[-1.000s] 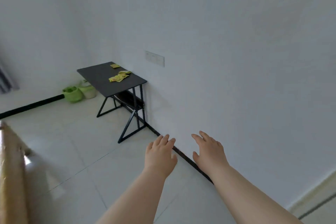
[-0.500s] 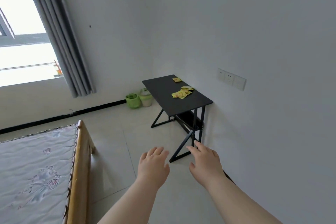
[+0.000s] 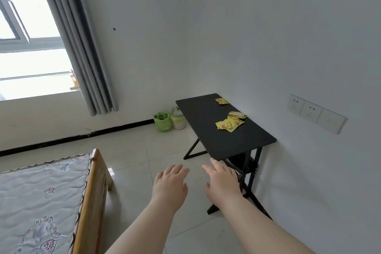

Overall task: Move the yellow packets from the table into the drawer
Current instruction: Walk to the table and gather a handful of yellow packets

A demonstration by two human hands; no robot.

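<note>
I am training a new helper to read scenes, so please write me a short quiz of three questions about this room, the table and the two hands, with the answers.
1. Choose one: where do the yellow packets lie? A. in the left hand; B. on the black table; C. in the right hand.
2. True or false: both hands are open and hold nothing.
3. Fill the gap: the bag beyond the table's far end is ___ in colour.
Key: 1 B; 2 true; 3 green.
</note>
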